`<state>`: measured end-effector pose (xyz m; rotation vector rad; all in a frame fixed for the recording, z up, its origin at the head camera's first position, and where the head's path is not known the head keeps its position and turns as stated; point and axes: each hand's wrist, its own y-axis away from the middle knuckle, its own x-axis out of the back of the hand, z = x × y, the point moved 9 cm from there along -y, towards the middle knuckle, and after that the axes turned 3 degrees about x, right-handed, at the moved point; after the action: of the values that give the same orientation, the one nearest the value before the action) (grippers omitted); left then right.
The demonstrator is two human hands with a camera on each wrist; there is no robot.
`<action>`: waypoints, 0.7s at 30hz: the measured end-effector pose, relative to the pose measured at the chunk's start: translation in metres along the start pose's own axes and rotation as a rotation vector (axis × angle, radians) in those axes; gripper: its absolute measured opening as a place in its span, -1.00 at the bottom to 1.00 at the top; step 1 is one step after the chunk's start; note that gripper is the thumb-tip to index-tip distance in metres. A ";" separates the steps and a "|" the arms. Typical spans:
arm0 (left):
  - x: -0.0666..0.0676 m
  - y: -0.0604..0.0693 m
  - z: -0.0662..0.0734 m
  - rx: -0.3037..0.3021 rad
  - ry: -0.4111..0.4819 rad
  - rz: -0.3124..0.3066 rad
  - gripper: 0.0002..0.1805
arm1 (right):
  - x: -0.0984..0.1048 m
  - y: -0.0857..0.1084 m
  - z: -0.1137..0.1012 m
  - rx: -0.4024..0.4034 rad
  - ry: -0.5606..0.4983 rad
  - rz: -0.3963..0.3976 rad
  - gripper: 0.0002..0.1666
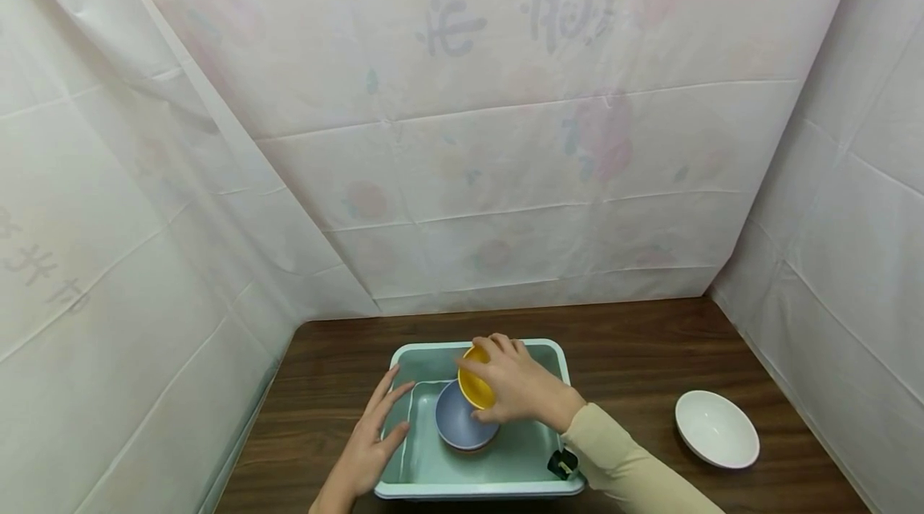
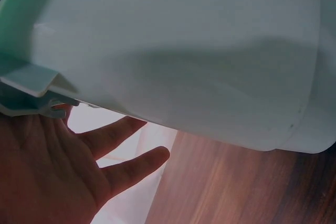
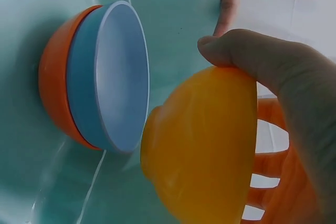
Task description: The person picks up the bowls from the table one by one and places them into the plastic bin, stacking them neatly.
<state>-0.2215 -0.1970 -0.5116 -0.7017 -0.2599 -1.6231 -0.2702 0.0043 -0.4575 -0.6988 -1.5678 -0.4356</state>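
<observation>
A yellow bowl (image 1: pixel 476 386) is gripped in my right hand (image 1: pixel 520 386), thumb on one side of its rim and fingers on the other. It is tilted, just above a blue bowl (image 1: pixel 462 418). In the right wrist view the blue bowl (image 3: pixel 123 77) sits inside an orange bowl (image 3: pixel 58 77). Both stand in a pale green basin (image 1: pixel 476 490). At the basin's left side is my left hand (image 1: pixel 368 442), fingers spread and straight. In the left wrist view that hand (image 2: pixel 58 166) is beside the basin's rim; whether it touches is unclear.
A white bowl (image 1: pixel 717 429) stands on the dark wooden table (image 1: pixel 621 354), right of the basin. A small black object (image 1: pixel 563 464) is near my right wrist at the basin's corner. White printed sheets (image 1: pixel 505 137) hang behind and on both sides.
</observation>
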 end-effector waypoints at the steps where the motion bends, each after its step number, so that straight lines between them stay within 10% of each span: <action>1: 0.000 0.000 0.000 0.001 0.001 -0.001 -0.47 | 0.000 0.000 -0.001 0.005 0.003 0.000 -0.08; 21: 0.001 0.000 0.001 -0.001 -0.009 0.002 -0.48 | -0.012 -0.007 -0.019 0.100 0.071 -0.032 -0.04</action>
<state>-0.2210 -0.1970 -0.5099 -0.7093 -0.2651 -1.6187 -0.2602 -0.0151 -0.4660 -0.5764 -1.5249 -0.3987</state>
